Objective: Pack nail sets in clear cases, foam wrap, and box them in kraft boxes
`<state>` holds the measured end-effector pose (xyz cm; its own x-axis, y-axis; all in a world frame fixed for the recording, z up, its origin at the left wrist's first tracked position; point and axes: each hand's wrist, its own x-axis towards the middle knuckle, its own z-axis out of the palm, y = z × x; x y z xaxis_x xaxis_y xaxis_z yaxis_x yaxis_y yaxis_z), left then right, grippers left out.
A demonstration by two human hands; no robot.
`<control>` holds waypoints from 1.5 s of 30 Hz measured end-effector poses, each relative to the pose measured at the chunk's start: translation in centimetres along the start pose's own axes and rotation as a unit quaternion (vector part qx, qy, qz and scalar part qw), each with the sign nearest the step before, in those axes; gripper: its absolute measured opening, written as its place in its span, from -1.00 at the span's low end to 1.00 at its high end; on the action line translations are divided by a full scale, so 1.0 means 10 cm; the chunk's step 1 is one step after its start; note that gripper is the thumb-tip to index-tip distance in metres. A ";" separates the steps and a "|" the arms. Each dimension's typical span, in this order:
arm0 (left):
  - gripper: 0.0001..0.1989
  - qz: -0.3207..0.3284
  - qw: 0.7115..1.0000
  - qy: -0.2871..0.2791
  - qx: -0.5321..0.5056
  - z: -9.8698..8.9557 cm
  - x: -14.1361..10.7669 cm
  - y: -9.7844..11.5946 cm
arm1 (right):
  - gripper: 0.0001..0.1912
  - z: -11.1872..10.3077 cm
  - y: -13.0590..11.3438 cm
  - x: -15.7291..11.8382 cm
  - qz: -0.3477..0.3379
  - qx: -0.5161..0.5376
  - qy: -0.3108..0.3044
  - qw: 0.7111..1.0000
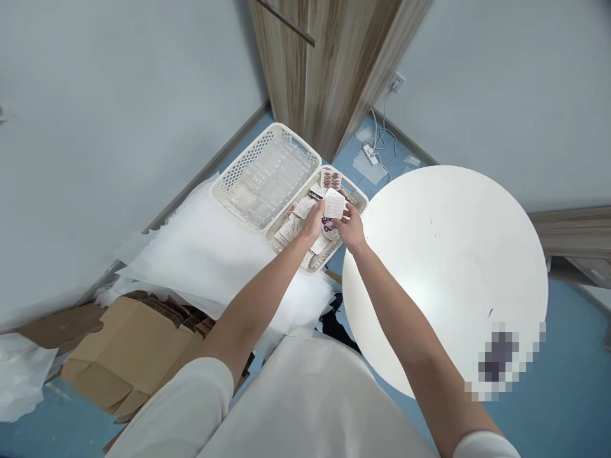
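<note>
A small white square pack (335, 203) with printed text is held up over the smaller white basket (361, 198). My left hand (313, 222) is closed on its left edge. At its lower right edge the curled fingers of my right hand (352, 227) grip it too. Just below lies a clear pack with dark round pieces (329, 226), partly hidden by my fingers. A blister-like pack of reddish-brown pieces (330, 179) rests at the basket's far end. Several more printed white packs (289, 228) fill the basket in a loose pile.
A larger white basket (220, 186) with clear plastic packaging adjoins on the left, beside white sheet material (191, 245). Flattened cardboard boxes (128, 350) lie lower left. A round white table (449, 254) stands right. Behind are a wooden cabinet (329, 70) and a power strip (370, 154).
</note>
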<state>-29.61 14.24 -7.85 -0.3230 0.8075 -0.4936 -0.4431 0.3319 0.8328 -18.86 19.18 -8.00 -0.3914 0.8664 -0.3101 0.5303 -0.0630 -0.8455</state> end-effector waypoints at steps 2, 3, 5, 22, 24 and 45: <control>-0.43 -0.007 1.000 -0.007 -0.008 -0.01 -0.10 -0.01 | -0.49 0.02 -0.07 -0.10 0.002 0.017 -0.006 1.000; -0.45 -0.008 1.000 -0.012 -0.015 0.00 -0.15 -0.02 | -0.54 0.02 -0.10 -0.16 -0.004 0.020 -0.007 1.000; -0.49 -0.002 0.999 -0.021 -0.036 0.02 -0.27 -0.03 | -0.58 0.02 -0.16 -0.26 -0.021 0.022 -0.006 1.000; -0.67 -0.008 0.991 -0.132 -0.033 0.50 -1.57 -0.13 | -0.59 -0.87 -0.05 -1.84 -0.132 -0.028 0.059 0.989; -0.68 -0.035 0.987 -0.153 -0.036 0.67 -1.77 -0.21 | -0.64 -1.07 0.12 -2.11 -0.106 -0.011 0.120 0.987; -0.72 -0.024 0.958 -0.218 0.185 2.09 -2.81 -1.09 | -0.53 -2.30 1.31 -3.60 0.001 0.255 0.193 0.948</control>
<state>1.80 -1.89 2.20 0.1060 0.8870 -0.4494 -0.0958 0.4590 0.8833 19.49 -1.41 2.07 -0.0352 0.9763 -0.2134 0.0600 -0.2111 -0.9756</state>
